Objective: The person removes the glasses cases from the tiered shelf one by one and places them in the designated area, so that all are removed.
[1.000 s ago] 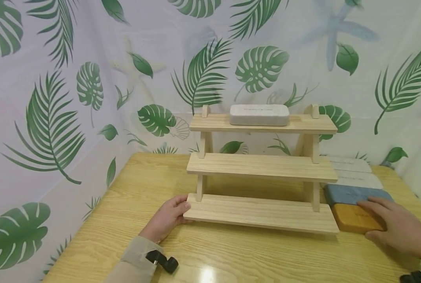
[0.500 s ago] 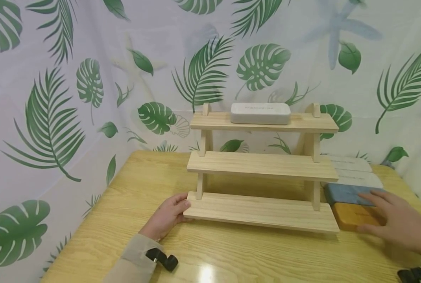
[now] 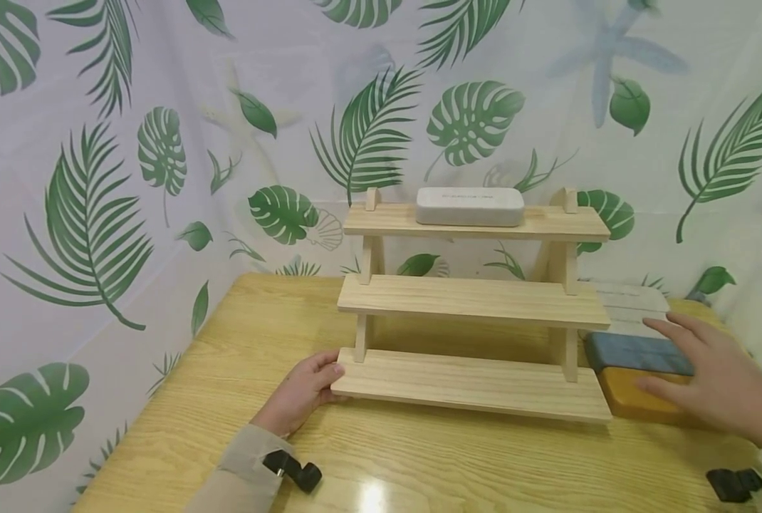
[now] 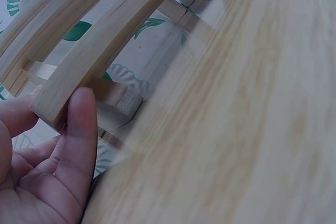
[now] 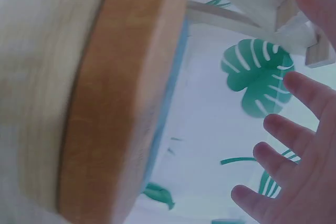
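Note:
A three-tier wooden display stand (image 3: 473,303) stands on the table. My left hand (image 3: 304,392) pinches the left end of its lowest shelf (image 4: 79,72), thumb on one face and a finger on the other. An oblong white case (image 3: 469,207) with rounded corners and small print lies on the top shelf. Right of the stand lie an orange case (image 3: 637,394) and, behind it, a blue case (image 3: 634,353). Over these two hovers my right hand (image 3: 721,377), fingers spread and holding nothing. The right wrist view shows its fingers apart from the orange case (image 5: 110,98).
Behind the blue case lie pale grey-white cases (image 3: 621,320), partly hidden by the stand and my right hand. A leaf-printed curtain (image 3: 240,85) closes off the back and left of the wooden table (image 3: 227,342).
My right hand has lifted off the blue and orange cases, its fingers now spread above them. The left hand keeps its hold on the lowest shelf, and the stand stays in place.

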A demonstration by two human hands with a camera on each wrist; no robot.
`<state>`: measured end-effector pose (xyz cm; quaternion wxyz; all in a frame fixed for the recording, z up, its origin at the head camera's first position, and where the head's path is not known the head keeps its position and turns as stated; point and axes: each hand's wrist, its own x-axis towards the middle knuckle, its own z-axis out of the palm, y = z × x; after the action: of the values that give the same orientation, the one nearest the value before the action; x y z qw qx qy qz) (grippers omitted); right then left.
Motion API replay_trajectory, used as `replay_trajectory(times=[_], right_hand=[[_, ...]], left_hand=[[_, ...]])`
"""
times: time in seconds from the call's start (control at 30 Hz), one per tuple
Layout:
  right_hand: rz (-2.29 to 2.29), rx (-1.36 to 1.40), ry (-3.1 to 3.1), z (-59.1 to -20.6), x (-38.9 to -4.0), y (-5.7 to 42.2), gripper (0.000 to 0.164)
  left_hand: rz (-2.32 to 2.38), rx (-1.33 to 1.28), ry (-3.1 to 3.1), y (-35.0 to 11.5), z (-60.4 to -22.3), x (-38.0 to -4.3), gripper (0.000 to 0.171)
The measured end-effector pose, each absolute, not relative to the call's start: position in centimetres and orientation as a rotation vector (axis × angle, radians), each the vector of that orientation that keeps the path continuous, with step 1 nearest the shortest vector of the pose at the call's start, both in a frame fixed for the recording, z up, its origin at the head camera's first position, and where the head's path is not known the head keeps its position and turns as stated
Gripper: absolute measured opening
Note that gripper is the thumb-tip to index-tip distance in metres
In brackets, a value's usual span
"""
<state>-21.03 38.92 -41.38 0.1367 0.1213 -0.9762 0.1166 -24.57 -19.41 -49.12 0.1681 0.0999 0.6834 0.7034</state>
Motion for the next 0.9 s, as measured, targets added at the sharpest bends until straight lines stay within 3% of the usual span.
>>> replay_trajectory(times=[0.9], right_hand=[[0.402, 0.609, -2.589, -33.0, -23.4, 30.5, 0.093]], left_hand=[[1.986, 0.291, 1.952, -19.3, -49.1, -24.6, 0.054]])
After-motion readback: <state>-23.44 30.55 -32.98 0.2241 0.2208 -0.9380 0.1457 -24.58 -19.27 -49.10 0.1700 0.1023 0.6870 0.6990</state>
